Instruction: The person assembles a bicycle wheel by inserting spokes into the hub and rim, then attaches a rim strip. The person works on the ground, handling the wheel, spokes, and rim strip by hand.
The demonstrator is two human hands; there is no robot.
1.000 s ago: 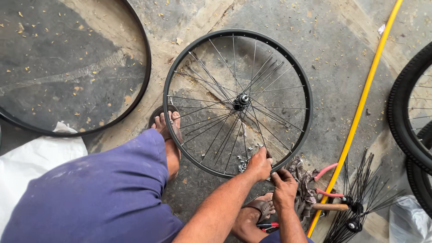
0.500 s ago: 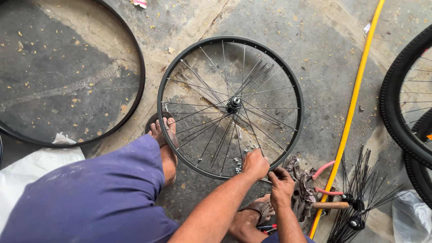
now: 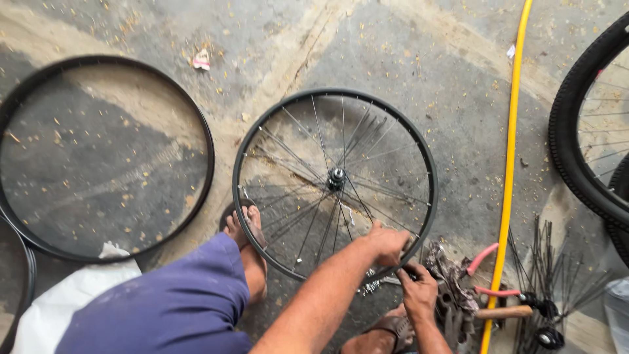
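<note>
Gripping spoked wheel rim (image 3: 262, 134), left hand (image 3: 386, 242), right hand (image 3: 419, 292)

Spoked wheel (image 3: 334, 180) flat on the floor (image 3: 419, 59), dead centre. To its left lies a bare rim (image 3: 105, 157), close but apart. On its right a long hose (image 3: 510, 164) runs up the floor, with a tyred wheel (image 3: 583, 124) beyond it. Both hands, left (image 3: 386, 244) and right (image 3: 418, 292), sit at the spoked wheel's near edge, with loose spokes (image 3: 557, 275) to their right.
</note>
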